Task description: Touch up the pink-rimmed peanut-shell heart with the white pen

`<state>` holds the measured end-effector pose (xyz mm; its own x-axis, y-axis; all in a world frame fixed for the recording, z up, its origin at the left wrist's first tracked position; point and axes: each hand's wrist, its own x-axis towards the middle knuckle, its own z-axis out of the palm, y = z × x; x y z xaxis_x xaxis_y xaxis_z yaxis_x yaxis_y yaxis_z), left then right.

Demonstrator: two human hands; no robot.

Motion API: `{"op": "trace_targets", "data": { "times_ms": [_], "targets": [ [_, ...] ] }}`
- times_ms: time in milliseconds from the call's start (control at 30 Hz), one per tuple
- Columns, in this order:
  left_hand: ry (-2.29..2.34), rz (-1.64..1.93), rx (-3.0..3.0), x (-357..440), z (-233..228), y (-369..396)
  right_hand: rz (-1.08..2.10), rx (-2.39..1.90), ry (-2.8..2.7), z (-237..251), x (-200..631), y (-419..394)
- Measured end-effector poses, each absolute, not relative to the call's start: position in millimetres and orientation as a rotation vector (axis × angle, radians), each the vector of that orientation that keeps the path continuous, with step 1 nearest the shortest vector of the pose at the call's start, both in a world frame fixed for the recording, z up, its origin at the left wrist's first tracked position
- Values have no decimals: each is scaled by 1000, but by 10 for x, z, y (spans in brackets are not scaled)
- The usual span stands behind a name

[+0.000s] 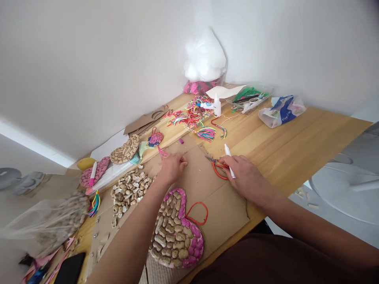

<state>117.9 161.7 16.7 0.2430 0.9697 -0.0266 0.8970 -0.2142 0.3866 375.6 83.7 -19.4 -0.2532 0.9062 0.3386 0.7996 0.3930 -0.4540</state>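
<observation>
Scissors with orange-red handles lie on the cardboard sheet directly under my right hand, blades pointing away from the fingers toward the left. That hand is curled down over the handles and also has a white glue tube caught between its fingers, the nozzle end sticking out beyond the knuckles; I cannot tell whether the fingers are threaded through the handle loops or only resting on them. My left hand sits well to the left of the scissors, fingers pinched together with the tips pressed on the cardboard; whatever it has between them is too small for me to make out. Just below that wrist lies a peanut-shell heart with a pink rim and a red cord loop at its side. Left of the left hand is a loose heap of peanut shells. Beyond both hands, farther up the wooden table, I see a tangle of coloured cords and a small glue bottle. A plastic bag of peanuts sits far to the left.
</observation>
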Motion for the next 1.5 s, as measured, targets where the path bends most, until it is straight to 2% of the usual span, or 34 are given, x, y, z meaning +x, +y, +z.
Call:
{"op": "trace_targets", "data": {
  "times_ms": [333,667,867,967,1233,1333,1400,1500],
  "targets": [
    [1715,537,2086,1050,367,1516,324,-1364,-2064,-206,4063,1005],
    [1872,501,1879,1151,152,1488,362,-1286,-2061,-216,4079,1014],
    [1905,596,1856,1256,41,1481,366,-1269,-2055,-197,4087,1014],
    [1781,669,1800,1260,178,1423,376,-1263,-2055,-188,4092,1009],
    [1330,1070,1397,1310,933,1188,342,-1247,-2082,-180,4099,1000],
    [1405,873,1630,1415,783,1204,354,-1249,-2084,-167,4105,997],
    [1511,650,1794,1477,542,1237,359,-1251,-2089,-160,4110,995],
    [1570,547,1858,1527,206,1287,347,-1246,-2099,-165,4116,995]
  ]
}}
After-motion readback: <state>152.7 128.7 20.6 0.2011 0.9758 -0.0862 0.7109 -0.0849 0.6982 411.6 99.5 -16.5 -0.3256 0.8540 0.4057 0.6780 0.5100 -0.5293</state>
